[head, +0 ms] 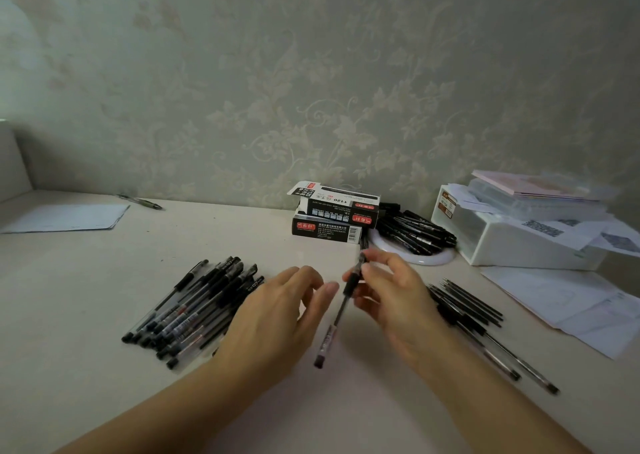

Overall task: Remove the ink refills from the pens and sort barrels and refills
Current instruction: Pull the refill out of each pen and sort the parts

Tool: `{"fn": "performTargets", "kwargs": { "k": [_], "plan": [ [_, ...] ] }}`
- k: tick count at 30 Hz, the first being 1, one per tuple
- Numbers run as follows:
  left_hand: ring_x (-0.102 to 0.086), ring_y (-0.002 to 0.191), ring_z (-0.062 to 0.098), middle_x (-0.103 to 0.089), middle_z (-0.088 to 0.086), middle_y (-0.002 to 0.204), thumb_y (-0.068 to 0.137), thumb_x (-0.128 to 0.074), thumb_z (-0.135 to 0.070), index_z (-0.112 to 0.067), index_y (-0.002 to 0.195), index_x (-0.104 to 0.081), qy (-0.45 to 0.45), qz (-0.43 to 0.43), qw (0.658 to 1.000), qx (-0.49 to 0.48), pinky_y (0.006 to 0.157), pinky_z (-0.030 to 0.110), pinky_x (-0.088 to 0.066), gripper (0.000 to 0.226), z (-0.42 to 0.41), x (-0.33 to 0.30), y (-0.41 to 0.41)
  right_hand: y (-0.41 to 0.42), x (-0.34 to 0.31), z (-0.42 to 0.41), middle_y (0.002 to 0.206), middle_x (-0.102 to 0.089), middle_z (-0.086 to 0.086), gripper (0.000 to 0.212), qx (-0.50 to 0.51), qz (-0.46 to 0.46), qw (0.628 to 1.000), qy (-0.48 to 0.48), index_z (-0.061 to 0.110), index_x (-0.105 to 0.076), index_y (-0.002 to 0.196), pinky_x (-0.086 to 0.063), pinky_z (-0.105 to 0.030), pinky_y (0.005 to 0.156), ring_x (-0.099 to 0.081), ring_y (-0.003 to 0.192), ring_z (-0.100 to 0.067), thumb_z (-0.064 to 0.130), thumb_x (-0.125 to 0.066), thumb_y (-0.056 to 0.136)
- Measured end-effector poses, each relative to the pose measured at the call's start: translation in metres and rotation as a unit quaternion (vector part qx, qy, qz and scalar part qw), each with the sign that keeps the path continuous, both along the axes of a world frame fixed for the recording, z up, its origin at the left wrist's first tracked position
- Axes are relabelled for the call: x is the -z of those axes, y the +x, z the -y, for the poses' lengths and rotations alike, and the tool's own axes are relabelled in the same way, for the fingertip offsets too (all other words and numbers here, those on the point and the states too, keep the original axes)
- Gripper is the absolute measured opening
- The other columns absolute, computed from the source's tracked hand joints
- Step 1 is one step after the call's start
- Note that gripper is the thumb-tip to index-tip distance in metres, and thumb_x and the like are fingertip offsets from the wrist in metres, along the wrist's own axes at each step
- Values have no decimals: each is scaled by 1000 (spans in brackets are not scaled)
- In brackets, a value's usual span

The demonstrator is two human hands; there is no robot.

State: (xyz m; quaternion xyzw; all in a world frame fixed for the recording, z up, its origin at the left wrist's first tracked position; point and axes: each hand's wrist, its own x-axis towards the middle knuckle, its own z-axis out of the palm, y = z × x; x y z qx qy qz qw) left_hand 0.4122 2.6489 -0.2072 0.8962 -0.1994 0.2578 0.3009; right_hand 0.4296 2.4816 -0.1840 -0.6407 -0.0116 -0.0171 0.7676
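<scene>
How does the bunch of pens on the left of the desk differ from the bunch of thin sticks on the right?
The left pile holds thicker pieces, with dark grips and clear barrels; the right pile holds mostly thin dark rods, with two longer clear-barrelled pens at its near edge. The left pile is larger and lies beside the left hand; the right pile lies beyond the right hand, which holds a pen. Both lie flat on the desk, fanned roughly parallel.
</scene>
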Motion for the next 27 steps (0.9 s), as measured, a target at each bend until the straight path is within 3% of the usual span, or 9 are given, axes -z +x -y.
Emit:
{"fn": "performTargets", "kwargs": {
  "k": [3, 7, 12, 14, 16, 19, 22, 24, 27],
  "plan": [
    [-51, 63, 1, -58, -16, 80, 87, -32, -68, -34, 103, -49, 55, -36, 998, -4, 60, 22, -44, 41, -1, 5, 1, 2, 16, -10, 84, -72, -10, 19, -25, 11, 1000, 5, 8, -57, 115, -56, -22, 65, -71, 75, -19, 4, -46, 101],
    [-50, 60, -2, -60, -16, 78, 90, -46, -54, -34, 109, -49, 57, -71, 996, 5, 61, 19, -42, 28, -1, 9, 3, 7, 25, -12, 86, -70, -12, 20, -35, 13, 999, -9, 10, -57, 114, -57, -25, 70, -71, 80, -23, 1, -48, 99],
    [-57, 81, 14, -58, -9, 100, 97, -41, -27, -29, 116, -49, 94, -62, 994, -1, 70, 36, -48, 21, -3, 7, 5, 13, 31, -9, 80, -71, -7, 12, -23, 34, 997, -69, 13, -72, 98, -54, -20, 69, -70, 75, -15, 11, -61, 95],
    [-56, 86, 16, -52, -10, 106, 99, -36, -25, -30, 119, -45, 127, -48, 991, -18, 67, 35, -48, 23, -3, 8, 5, 14, 35, -9, 74, -72, -4, 11, -3, 53, 993, -108, 13, -74, 89, -52, -16, 64, -68, 67, -10, 14, -64, 93],
    [-55, 87, 14, -51, -10, 104, 99, -35, -29, -30, 117, -46, 129, -37, 991, -11, 64, 29, -43, 21, -3, 8, 5, 14, 38, -10, 70, -72, -2, 9, 6, 64, 990, -128, 13, -72, 89, -51, -15, 61, -68, 62, -10, 18, -66, 92],
    [-55, 87, 7, -52, -13, 101, 97, -36, -49, -32, 112, -47, 122, -24, 992, -3, 62, 22, -36, 25, -4, 7, 5, 14, 38, -11, 60, -65, 6, 24, -11, 74, 978, -193, 10, -64, 85, -46, -14, 53, -60, 53, -6, 29, -58, 97],
    [-55, 81, 9, -53, -13, 96, 97, -37, -49, -30, 106, -50, 113, -43, 991, 47, 65, 28, -44, 25, -4, 7, 5, 12, 36, -14, 60, -61, 8, 30, -37, 86, 971, -219, 9, -58, 80, -43, -16, 54, -53, 53, -4, 30, -50, 101],
    [-53, 72, 10, -51, -15, 85, 96, -38, -48, -31, 101, -47, 104, -40, 991, 69, 58, 27, -40, 20, -3, 5, 2, 10, 36, -16, 64, -62, 6, 29, -40, 97, 964, -243, 11, -56, 82, -46, -22, 60, -55, 58, -6, 32, -49, 101],
    [-59, 72, 13, -60, -11, 87, 94, -24, -57, -38, 113, -41, 152, 8, 987, 43, 51, 28, -35, 31, -4, 5, -1, 8, 37, -20, 62, -64, 6, 19, -40, 105, 960, -258, 17, -56, 86, -46, -24, 62, -57, 60, -6, 28, -50, 100]
  ]
}}
